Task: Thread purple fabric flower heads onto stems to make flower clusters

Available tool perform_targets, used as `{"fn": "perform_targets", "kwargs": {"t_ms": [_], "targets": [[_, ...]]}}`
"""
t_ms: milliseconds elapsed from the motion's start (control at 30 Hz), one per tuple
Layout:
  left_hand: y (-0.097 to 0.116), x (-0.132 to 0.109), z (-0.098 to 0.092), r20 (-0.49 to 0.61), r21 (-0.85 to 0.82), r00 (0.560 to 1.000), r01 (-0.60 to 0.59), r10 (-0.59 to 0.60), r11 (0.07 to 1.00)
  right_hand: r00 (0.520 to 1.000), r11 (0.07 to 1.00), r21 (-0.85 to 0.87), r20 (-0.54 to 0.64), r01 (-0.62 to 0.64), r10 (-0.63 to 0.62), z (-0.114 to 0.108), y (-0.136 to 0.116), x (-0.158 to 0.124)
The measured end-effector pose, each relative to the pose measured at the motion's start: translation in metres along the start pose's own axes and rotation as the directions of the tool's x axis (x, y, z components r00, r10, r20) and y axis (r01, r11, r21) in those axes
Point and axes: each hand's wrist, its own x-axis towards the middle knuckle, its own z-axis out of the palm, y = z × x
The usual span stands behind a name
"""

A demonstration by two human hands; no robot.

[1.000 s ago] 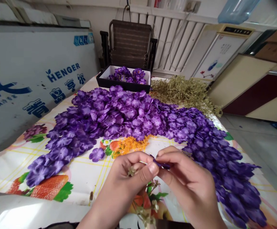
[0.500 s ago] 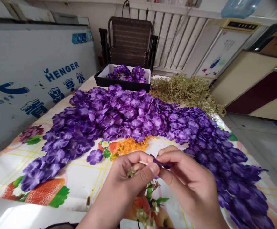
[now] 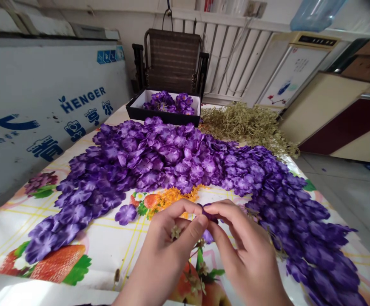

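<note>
Between the fingertips of both hands is a small purple fabric flower [image 3: 211, 215], partly hidden by the fingers. My left hand [image 3: 172, 248] is closed, thumb and forefinger pinching the flower's left side. Tucked in its curled fingers is a pale green artificial stem [image 3: 175, 231], with sprigs hanging below the hand. My right hand [image 3: 249, 250] pinches the flower from the right. A wide heap of purple fabric flowers [image 3: 169, 157] curves around both hands. Just beyond them lies a small pile of orange flower centres [image 3: 172, 199], with a single purple flower [image 3: 126, 214] to its left.
At the table's far end stands a black box [image 3: 159, 117] with assembled purple flowers inside. A bundle of green stems [image 3: 249, 123] lies to its right. A chair [image 3: 174, 59] is behind the box, a white freezer [image 3: 51, 102] along the left, a water dispenser [image 3: 293, 72] back right.
Both hands still pinch the purple flower, and my right hand has shifted slightly left and turned. Thin stems now show behind the right hand. The view has tilted up a little.
</note>
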Motion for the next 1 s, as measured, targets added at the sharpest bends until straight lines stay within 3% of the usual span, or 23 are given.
{"fn": "perform_targets", "kwargs": {"t_ms": [167, 333, 467, 567, 700, 833, 1000], "targets": [[0.001, -0.002, 0.003, -0.02, 0.141, 0.989, -0.14, 0.144, 0.98, 0.999, 0.999, -0.04, -0.038, 0.02, -0.022, 0.0, 0.006, -0.001], [0.011, -0.002, 0.0, -0.192, 0.11, 0.972, -0.118, 0.138, 0.987, 0.998, 0.993, 0.102, 0.028, -0.055, 0.053, -0.004, 0.008, -0.003], [0.015, 0.004, -0.009, -0.025, 0.126, 1.0, -0.002, 0.005, 0.992, 0.987, 0.974, 0.209, 0.153, -0.089, 0.057, -0.006, 0.005, -0.002], [0.015, 0.008, -0.014, 0.085, 0.092, 0.991, 0.099, -0.106, 0.991, 0.98, 0.96, 0.26, 0.195, -0.102, 0.051, -0.007, 0.005, 0.0], [0.014, 0.011, -0.013, 0.127, 0.035, 0.976, 0.174, -0.177, 0.984, 0.963, 0.91, 0.364, 0.246, -0.199, 0.112, -0.01, 0.009, 0.002], [0.013, 0.011, -0.007, 0.104, 0.142, 0.977, 0.17, -0.185, 0.975, 0.929, 0.832, 0.431, 0.271, -0.35, 0.25, -0.012, 0.012, 0.003], [0.011, 0.01, -0.004, 0.098, 0.256, 0.982, 0.132, -0.161, 0.958, 0.922, 0.774, 0.512, 0.3, -0.373, 0.246, -0.012, 0.017, 0.002]]}}
